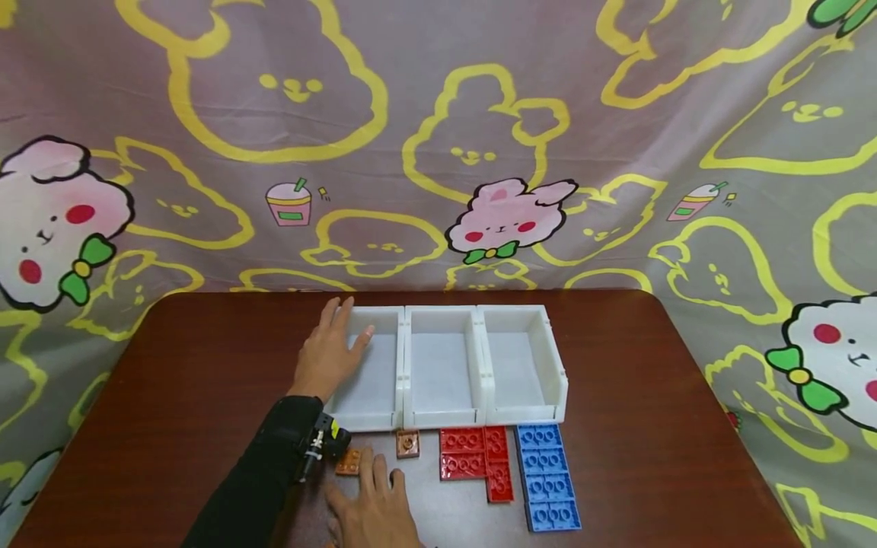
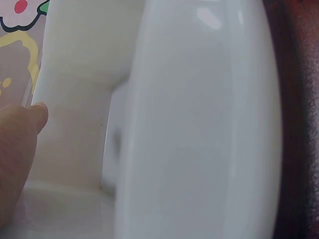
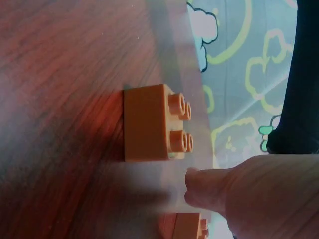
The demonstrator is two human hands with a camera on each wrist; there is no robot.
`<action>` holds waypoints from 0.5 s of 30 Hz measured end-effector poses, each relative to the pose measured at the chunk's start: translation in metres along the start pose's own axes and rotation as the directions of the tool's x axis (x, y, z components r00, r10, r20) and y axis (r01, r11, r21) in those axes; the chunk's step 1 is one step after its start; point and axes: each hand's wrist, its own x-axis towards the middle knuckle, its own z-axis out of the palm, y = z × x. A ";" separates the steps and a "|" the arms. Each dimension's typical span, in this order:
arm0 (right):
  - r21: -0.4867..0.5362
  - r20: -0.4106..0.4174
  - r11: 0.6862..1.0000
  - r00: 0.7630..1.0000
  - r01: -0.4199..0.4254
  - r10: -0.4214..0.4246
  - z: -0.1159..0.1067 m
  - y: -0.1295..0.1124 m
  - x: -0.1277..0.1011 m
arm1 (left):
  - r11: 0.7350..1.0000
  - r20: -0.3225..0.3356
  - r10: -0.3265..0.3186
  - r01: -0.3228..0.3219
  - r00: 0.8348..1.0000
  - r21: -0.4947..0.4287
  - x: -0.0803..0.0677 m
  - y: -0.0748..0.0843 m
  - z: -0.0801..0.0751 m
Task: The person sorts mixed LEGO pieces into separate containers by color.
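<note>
Three white open-front bins stand in a row: left (image 1: 374,365), middle (image 1: 441,365) and right (image 1: 514,358). My left hand (image 1: 327,356) lies along the left bin's outer side, fingers stretched toward its back corner. The thumb (image 2: 22,144) reaches over the bin's inside. My right hand (image 1: 375,506) is low over the table in front of the bins, its fingers spread and holding nothing visible. Just beyond its fingertips lies an orange toy brick (image 1: 349,462); a square brown-orange brick (image 1: 407,444) lies by the bins. A studded orange brick (image 3: 147,124) stands near the right fingers.
Red bricks (image 1: 463,454) lie in front of the middle bin, and a column of blue bricks (image 1: 550,478) before the right one. All stand on a dark brown table (image 1: 630,426). A patterned cloth (image 1: 384,183) hangs behind the table's far edge.
</note>
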 end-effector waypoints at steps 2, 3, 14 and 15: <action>0.034 0.044 0.999 0.999 0.011 -0.012 0.000 0.002 0.005 | 1.000 -0.015 0.007 -0.007 1.000 0.003 -0.001 0.000 0.000; 0.059 0.061 0.998 0.998 0.017 -0.021 0.000 0.003 0.006 | 1.000 -0.019 0.006 -0.006 1.000 0.005 -0.001 -0.001 0.001; 0.239 -0.029 0.971 1.000 0.009 -0.002 -0.002 0.017 -0.005 | 1.000 -0.004 -0.007 0.007 1.000 0.006 0.001 0.000 0.004; 0.304 -0.017 0.952 0.999 -0.024 0.031 -0.002 0.019 -0.007 | 1.000 -0.008 -0.006 0.006 1.000 0.006 0.002 0.000 0.004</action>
